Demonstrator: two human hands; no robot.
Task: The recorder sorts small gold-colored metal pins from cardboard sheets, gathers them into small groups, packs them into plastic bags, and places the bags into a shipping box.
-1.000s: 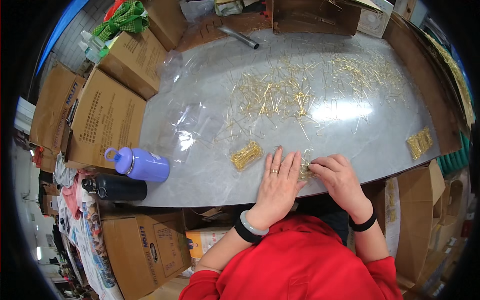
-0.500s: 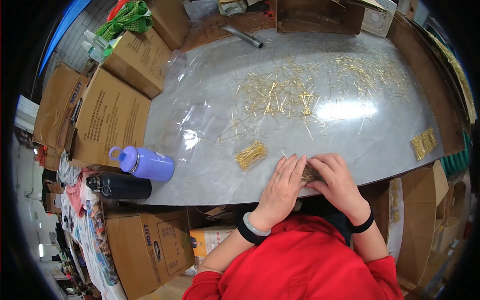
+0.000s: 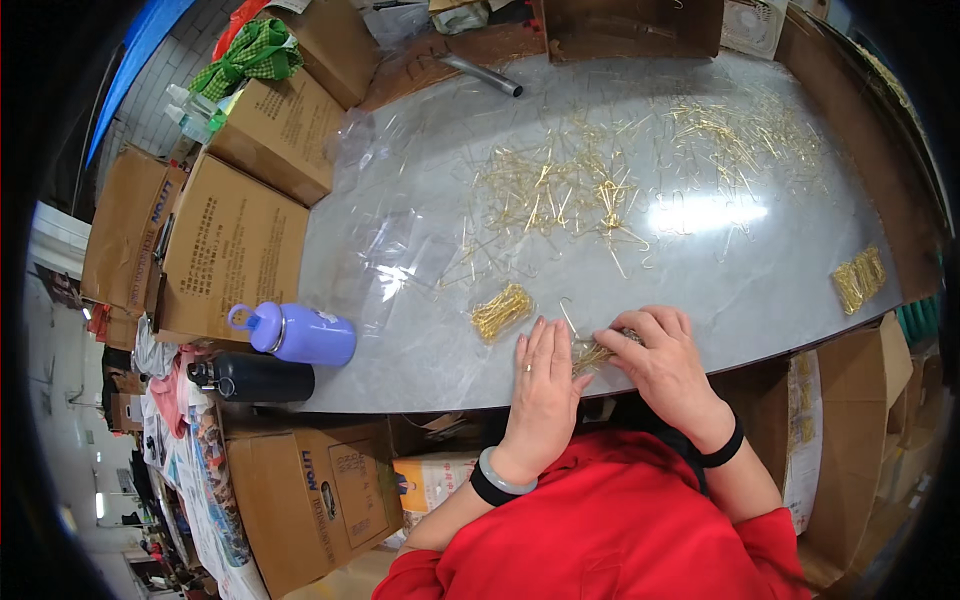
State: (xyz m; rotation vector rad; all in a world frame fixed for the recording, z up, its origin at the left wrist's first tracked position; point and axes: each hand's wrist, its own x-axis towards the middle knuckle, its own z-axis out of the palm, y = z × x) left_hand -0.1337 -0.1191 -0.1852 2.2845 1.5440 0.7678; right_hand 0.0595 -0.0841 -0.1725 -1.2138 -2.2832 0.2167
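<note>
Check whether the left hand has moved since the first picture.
Yes: the left hand has shifted left, its fingertips now closer to the packed bundle of gold hooks lying on the table.

Seeing rows of small dark characters on the upright carton (image 3: 232, 250) — noting blue lettering on the leftmost carton (image 3: 125, 230) and the lower carton (image 3: 280, 510).

Left grip (image 3: 546, 372) flat; right grip (image 3: 666, 366) curled

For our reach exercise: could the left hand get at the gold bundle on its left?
Probably yes: the gold bundle lies close beside the left hand, with nothing visible between them.
</note>
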